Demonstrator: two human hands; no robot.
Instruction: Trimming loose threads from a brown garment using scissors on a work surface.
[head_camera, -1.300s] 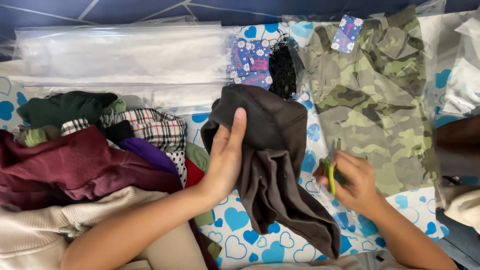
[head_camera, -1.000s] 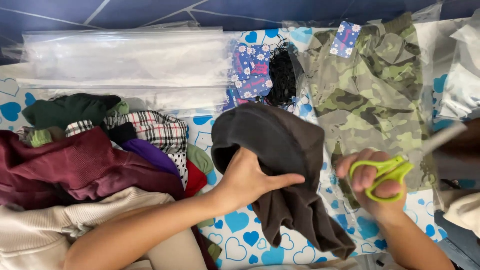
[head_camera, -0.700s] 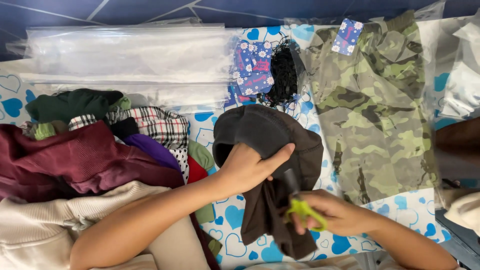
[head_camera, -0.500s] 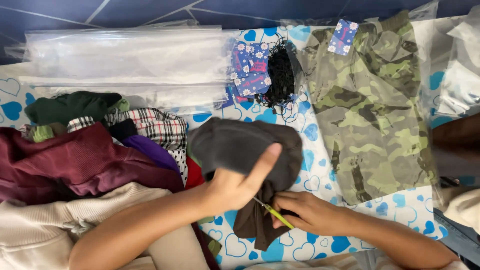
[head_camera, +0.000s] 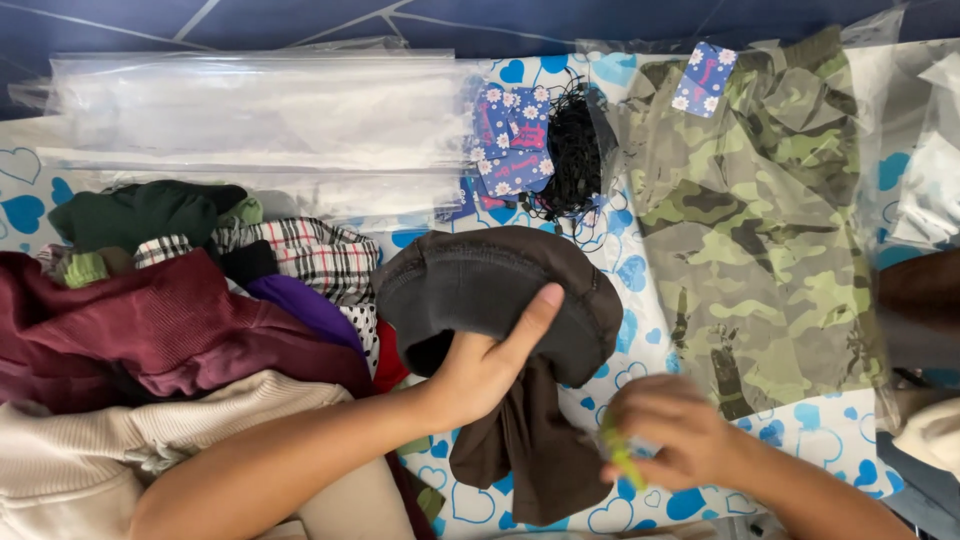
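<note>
My left hand (head_camera: 487, 362) grips a dark brown garment (head_camera: 500, 290) bunched up over the heart-patterned cloth (head_camera: 470, 455), thumb stretched along its upper fold. The rest of the garment hangs down toward me. To its right, my right hand (head_camera: 660, 440) is blurred and closed around green-handled scissors (head_camera: 618, 458), just off the garment's lower right edge. The blades are not visible.
A heap of clothes (head_camera: 170, 320) in maroon, cream, plaid, purple and green fills the left. A camouflage garment in a clear bag (head_camera: 760, 210) lies right. Clear plastic bags (head_camera: 250, 110), blue floral tags (head_camera: 510, 140) and black strings (head_camera: 570, 150) lie at the back.
My right hand raised the scissors, brought them to the brown garment under my left hand, then drew back to the right. My left hand regripped and bunched the garment.
</note>
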